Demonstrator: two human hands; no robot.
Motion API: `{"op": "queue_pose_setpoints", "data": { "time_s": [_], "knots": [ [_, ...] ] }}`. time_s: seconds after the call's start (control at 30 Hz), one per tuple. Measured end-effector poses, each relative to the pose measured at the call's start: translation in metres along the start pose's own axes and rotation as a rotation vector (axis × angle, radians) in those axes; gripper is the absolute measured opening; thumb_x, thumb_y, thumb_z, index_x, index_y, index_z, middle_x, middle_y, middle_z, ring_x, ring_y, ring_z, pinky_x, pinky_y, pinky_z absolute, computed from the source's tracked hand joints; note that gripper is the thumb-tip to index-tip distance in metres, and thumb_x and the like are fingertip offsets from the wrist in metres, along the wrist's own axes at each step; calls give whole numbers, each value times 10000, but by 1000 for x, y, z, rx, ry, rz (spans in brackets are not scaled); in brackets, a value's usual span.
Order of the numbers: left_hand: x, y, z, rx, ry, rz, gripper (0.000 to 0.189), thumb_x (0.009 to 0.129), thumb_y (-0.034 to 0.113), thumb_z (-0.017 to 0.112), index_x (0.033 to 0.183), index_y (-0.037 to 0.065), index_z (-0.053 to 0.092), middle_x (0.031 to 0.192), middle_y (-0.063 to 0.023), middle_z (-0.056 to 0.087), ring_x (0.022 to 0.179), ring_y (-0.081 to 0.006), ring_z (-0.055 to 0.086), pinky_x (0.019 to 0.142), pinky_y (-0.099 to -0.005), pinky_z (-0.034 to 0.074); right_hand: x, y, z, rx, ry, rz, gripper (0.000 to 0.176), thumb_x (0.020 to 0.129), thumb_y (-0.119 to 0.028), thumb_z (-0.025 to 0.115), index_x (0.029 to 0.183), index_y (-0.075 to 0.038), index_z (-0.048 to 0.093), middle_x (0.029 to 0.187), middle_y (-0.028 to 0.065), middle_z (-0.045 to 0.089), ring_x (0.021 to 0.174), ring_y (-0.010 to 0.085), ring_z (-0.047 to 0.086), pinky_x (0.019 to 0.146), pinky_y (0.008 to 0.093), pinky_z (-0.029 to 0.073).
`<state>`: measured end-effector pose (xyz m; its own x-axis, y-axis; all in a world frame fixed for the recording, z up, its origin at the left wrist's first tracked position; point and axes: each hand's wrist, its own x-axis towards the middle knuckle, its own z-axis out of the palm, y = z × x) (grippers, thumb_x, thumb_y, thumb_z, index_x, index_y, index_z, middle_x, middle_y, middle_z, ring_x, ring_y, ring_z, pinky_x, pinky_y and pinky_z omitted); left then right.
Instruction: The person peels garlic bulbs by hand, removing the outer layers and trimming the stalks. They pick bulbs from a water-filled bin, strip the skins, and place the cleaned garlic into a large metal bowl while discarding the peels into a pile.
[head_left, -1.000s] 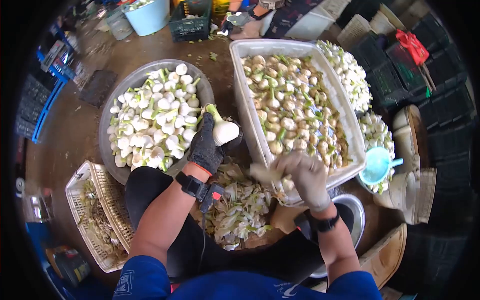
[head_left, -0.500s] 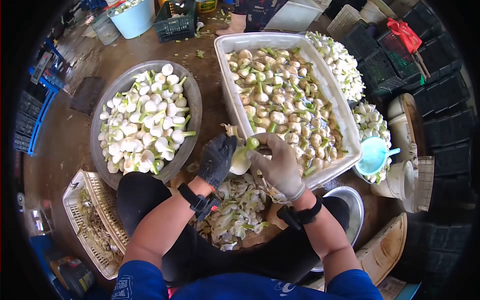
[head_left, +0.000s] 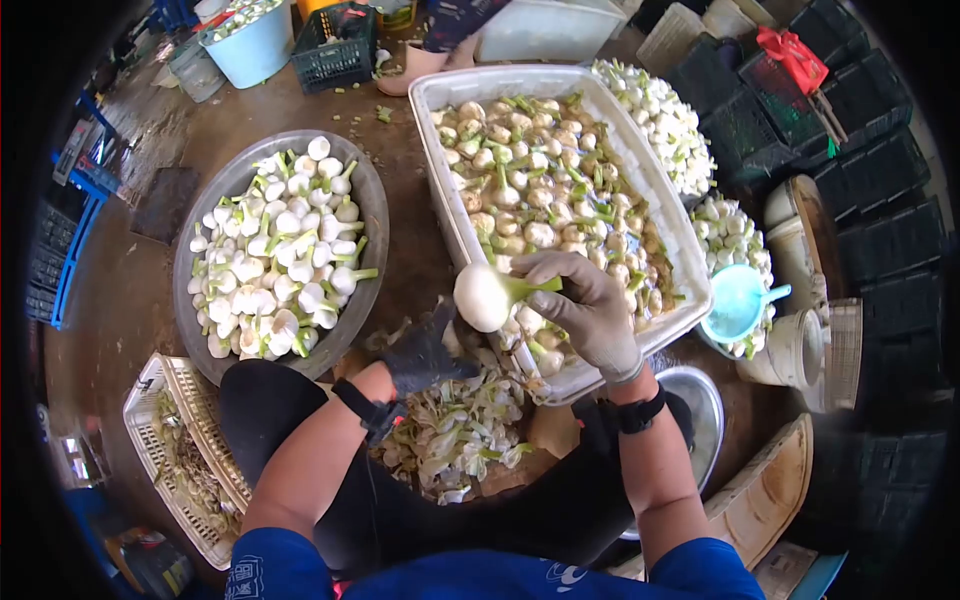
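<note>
My right hand (head_left: 590, 310), in a pale grey glove, pinches the green stem of a peeled white garlic bulb (head_left: 482, 297). The bulb hangs to the left, near the corner of the white tub (head_left: 455, 215). In a dark glove, my left hand (head_left: 425, 352) is lower down with thumb and fingers apart, just above a heap of garlic peelings (head_left: 455, 425) between my legs. Several unpeeled garlic bulbs (head_left: 540, 235) lie in water in the tub. To the left, a grey round basin (head_left: 372, 210) holds many clean white bulbs (head_left: 280, 245).
A cream plastic basket (head_left: 150, 400) with scraps sits by my left knee. At right are a turquoise dipper (head_left: 735, 305), a white bucket (head_left: 785, 350), a metal bowl (head_left: 705, 410) and stacked dark crates (head_left: 890, 220). Another person's leg (head_left: 420, 65) shows beyond the tub.
My left hand has come off the garlic bulb and dropped toward the peelings. The right hand now holds the bulb alone, its round end turned left. The other person's foot has shifted left.
</note>
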<state>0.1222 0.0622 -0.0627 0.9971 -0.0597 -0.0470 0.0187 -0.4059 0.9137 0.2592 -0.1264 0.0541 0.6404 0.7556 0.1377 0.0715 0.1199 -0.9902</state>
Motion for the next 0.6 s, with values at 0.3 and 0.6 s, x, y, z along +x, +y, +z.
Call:
{"op": "queue_pose_setpoints", "data": {
  "time_s": [0.3,0.6],
  "knots": [
    [11,43,-14,-244,412,185,669,712,107,826,1271,65,460,1195,-75,531,1101,-192,536,947,-337,464,-4,24,23,114,168,326,286,876,-154,706,1081,31,634,1037,85,672,930,123,626,844,253,504],
    [5,47,-11,-664,-3,15,548,867,118,696,1350,58,443,1142,-28,588,1030,-129,555,887,-299,484,-4,34,41,-131,137,429,191,868,-97,678,1010,30,684,862,71,704,738,113,652,675,243,523]
  ]
}}
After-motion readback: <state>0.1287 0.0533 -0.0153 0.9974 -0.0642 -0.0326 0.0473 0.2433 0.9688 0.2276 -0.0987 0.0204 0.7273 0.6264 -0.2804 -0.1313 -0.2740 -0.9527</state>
